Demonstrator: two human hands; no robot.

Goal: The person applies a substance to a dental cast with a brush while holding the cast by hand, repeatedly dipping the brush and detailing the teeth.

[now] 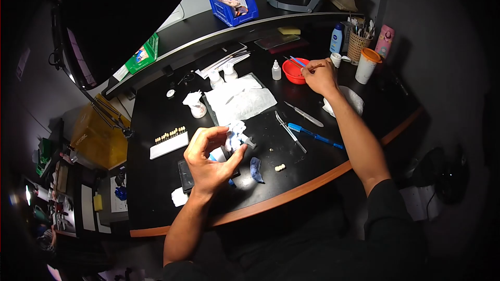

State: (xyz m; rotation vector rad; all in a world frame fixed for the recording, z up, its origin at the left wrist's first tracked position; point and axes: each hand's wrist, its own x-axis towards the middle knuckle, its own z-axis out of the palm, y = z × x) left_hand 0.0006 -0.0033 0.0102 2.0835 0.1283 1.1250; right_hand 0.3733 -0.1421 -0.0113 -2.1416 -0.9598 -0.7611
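My left hand [205, 158] pinches a small white and pale-blue dental model [235, 132] with a grey part at its lower right, raised above the bench. My right hand [321, 78] is closed on a thin brush [315, 66] beside the red bowl [292, 75]; the brush tip is hard to make out. A blue-handled stick [297, 61] leans on the bowl. Below the model lie a crumpled blue piece [256, 169] and a small row of cream teeth [280, 167]. A white dropper bottle [276, 70] stands left of the bowl.
Tweezers [290, 132], a scalpel [304, 114] and a blue toothbrush [315, 136] lie mid-bench. A tooth shade guide [170, 143], small jars [196, 106] and a white sheet [242, 102] sit leftward. An orange-lidded cup [367, 66] and a brush holder [360, 44] stand rightward. A lamp arm [88, 91] hangs at left.
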